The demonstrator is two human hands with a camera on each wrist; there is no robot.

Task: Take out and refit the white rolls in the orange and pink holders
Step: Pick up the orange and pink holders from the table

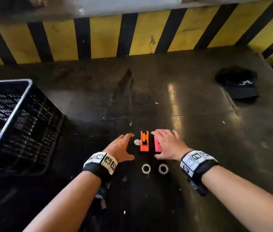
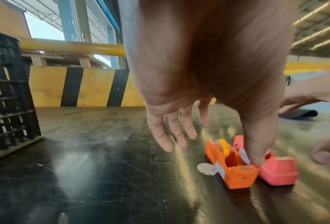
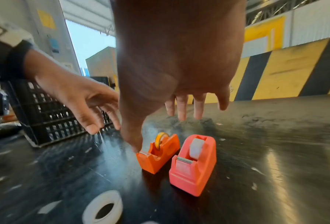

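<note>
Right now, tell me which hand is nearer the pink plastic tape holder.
Right. The right hand hovers open directly over the pink plastic tape holder, partly covering it in the head view. The left hand is beyond the orange plastic tape holder, on its far side.

One legible mark was present: a white embroidered emblem resembling a stylised letter "A" on the front of the black cap (image 1: 238, 84) lying on the desk (image 1: 199, 131). The wristbands (image 1: 197, 162) carried square black-and-white coded markers, not readable as text. Pale labels on the orange holder (image 2: 231, 171) showed no decipherable print.
</note>
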